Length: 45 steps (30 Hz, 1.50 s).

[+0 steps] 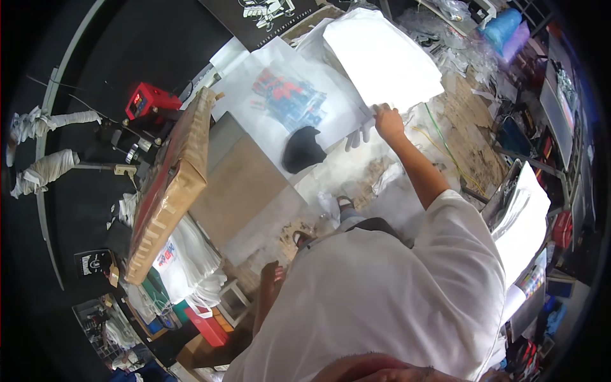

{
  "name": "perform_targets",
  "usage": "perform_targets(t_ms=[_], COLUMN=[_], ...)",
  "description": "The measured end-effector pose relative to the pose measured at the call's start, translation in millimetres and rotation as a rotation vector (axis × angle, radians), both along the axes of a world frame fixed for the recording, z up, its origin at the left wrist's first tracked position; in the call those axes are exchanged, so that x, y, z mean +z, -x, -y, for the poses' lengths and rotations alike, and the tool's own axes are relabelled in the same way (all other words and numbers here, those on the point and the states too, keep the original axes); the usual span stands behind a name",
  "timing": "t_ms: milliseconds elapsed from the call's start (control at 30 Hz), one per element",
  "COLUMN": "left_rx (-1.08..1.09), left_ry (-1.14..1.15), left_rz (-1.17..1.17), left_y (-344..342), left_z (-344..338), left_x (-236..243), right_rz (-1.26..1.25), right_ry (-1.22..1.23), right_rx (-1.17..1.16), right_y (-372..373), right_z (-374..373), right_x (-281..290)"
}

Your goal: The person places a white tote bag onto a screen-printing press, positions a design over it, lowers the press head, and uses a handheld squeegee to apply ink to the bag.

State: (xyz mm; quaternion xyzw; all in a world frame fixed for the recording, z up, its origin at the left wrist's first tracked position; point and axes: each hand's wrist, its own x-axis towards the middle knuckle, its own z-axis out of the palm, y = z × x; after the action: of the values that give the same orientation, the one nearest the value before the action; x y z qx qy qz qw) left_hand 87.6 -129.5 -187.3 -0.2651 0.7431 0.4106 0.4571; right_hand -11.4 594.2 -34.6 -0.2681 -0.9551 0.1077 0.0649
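Observation:
My right hand (388, 124) reaches forward, its fingers closed at the right corner of a thin whitish sheet (344, 95). A blurred red and blue picture (289, 99) shows on or through that sheet. A pile of white flat pieces (382, 60), fabric or bags, lies just beyond my fingers, against the sheet's edge. A dark rounded piece (302, 149) sits at the sheet's near edge, beside grey glove-like fingers (358, 137). My left hand (273, 272) hangs low by my body, partly in shadow; its fingers are loosely bent, with nothing seen in them.
A press plate wrapped in brown tape (172, 184) stands tilted at the left, beside a brown-grey board (235, 184). A red control box (149, 100) is behind it. White bags (184, 261) hang below the plate. Clear plastic scraps (449, 48) and a green cord (439, 127) lie at right.

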Motion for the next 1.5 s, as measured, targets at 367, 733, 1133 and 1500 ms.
perform_targets(t_ms=[367, 733, 1133, 1500], left_rx=[-0.176, -0.694, -0.013, 0.423], left_ry=[-0.134, -0.681, -1.069, -0.504], left_rz=[0.036, -0.192, -0.188, -0.606], left_y=[-3, 100, 166, 127], left_z=[-33, -241, -283, -75], left_x=[46, 228, 239, 189], right_rz=[-0.111, -1.196, 0.032, -0.177], right_ry=[0.208, 1.165, 1.908, 1.265], right_rx=[-0.458, 0.430, 0.538, 0.105], right_y=[5, 19, -177, -113], right_z=[-97, 1, 286, 309], right_x=[-32, 209, 105, 39])
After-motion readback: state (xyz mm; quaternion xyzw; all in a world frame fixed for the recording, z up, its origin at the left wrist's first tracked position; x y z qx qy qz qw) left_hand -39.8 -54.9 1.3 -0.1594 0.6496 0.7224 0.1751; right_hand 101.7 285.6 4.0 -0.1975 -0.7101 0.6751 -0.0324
